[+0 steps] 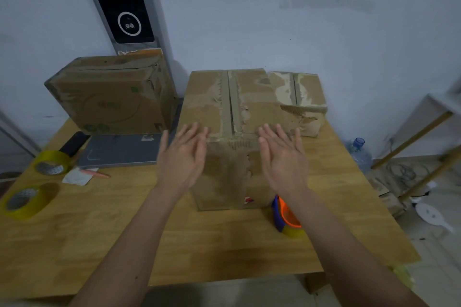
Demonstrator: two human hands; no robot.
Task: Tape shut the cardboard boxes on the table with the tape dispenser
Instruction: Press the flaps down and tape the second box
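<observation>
A tall worn cardboard box (pixel 232 112) stands in the middle of the wooden table (pixel 174 237), its top flaps closed along a centre seam. My left hand (pixel 183 159) and my right hand (pixel 283 157) hover with spread fingers at the box's near top edge, one on each side of the seam, holding nothing. The orange and blue tape dispenser (pixel 284 215) lies on the table at the box's front right corner, partly hidden by my right forearm. A smaller box (pixel 303 97) stands behind on the right. A third box (pixel 112 92) sits at the back left.
Two rolls of yellowish tape (pixel 51 163) (pixel 25 200) lie near the left edge, beside a scrap of paper and an orange pen (pixel 96 173). A grey laptop (pixel 122 149) and a black object lie before the left box. A water bottle (pixel 359 154) and shelf stand off the right side.
</observation>
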